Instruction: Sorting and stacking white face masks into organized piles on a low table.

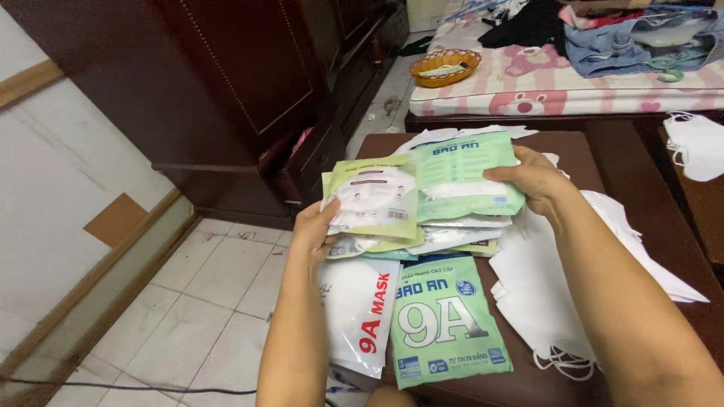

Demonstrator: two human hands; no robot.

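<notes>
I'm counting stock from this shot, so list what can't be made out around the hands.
- Head view: the packets under the fanned stack overlap, so their number is hidden.
- The left hand shows only fingertips and thumb; packets cover the rest.
- The right hand hides the green packet's right edge.
- The loose white masks lie piled, uncountable.
- The table's front is cut off by the bottom edge.

Both forearms reach forward over the brown table (573, 162). The left hand (315, 226) pinches with thumb on top; the right hand (534, 179) grips, fingers curled under.
</notes>
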